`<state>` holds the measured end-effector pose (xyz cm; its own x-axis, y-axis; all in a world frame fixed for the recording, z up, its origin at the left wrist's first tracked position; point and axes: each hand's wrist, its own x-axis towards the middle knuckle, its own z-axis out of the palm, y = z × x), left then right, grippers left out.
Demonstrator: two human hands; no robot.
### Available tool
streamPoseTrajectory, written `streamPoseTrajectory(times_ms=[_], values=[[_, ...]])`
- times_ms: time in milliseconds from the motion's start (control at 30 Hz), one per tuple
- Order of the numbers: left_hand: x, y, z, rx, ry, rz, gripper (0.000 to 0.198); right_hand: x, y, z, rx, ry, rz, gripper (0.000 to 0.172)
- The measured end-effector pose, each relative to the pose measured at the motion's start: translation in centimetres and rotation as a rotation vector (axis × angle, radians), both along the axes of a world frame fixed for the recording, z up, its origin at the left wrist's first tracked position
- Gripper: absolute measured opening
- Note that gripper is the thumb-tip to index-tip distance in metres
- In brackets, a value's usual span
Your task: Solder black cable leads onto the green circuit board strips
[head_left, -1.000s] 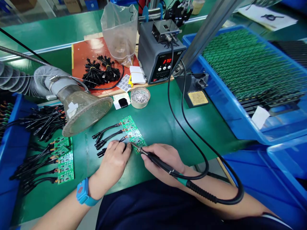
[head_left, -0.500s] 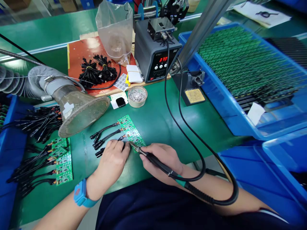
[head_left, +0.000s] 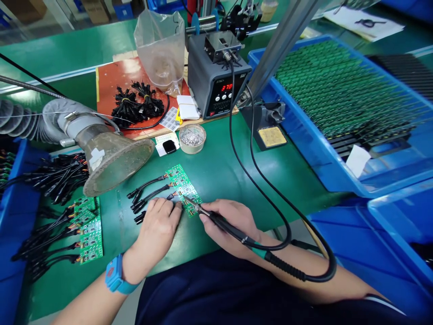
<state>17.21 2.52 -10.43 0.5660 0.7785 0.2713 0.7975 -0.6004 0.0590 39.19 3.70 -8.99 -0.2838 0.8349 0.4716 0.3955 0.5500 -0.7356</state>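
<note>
A strip of small green circuit boards (head_left: pixel 183 184) lies on the green mat, with black cables (head_left: pixel 146 192) running off to its left. My right hand (head_left: pixel 230 220) is closed round a black soldering iron (head_left: pixel 216 220), whose tip touches the nearest board. My left hand (head_left: pixel 158 228) rests palm down beside the strip, fingers curled and pressing a black cable against the mat at the board's edge.
A grey soldering station (head_left: pixel 216 76) stands behind, an iron stand (head_left: pixel 269 124) to its right. A fume-extractor funnel (head_left: pixel 113 158) hangs at the left over more cabled boards (head_left: pixel 88 228). A cup of solder bits (head_left: pixel 192 138) sits ahead. Blue bins (head_left: pixel 338 108) of boards fill the right.
The iron's tip has shifted slightly along the nearest board. Both hands stay in place; the view has drifted a little.
</note>
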Motion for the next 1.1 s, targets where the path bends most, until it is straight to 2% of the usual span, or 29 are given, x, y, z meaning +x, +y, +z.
streamPoseTrajectory(times_ms=[167, 367, 567, 767, 1100], values=[[0.1, -0.1, -0.5, -0.071, -0.136, 0.113, 0.018, 0.3, 0.4, -0.4, -0.003, 0.011, -0.015, 0.013], [0.3, -0.1, -0.2, -0.102, -0.201, 0.155, 0.012, 0.5, 0.6, -0.7, 0.002, 0.025, -0.014, 0.011], [-0.2, 0.8, -0.4, -0.165, -0.320, 0.027, 0.013, 0.5, 0.4, -0.7, -0.006, 0.030, -0.001, 0.011], [-0.6, 2.0, 0.0, -0.123, -0.262, -0.085, 0.016, 0.7, 0.4, -1.0, -0.024, -0.018, 0.024, 0.013], [-0.6, 1.7, -0.6, -0.160, -0.269, -0.039, 0.018, 0.1, 0.4, -1.0, -0.090, -0.008, 0.064, 0.011]])
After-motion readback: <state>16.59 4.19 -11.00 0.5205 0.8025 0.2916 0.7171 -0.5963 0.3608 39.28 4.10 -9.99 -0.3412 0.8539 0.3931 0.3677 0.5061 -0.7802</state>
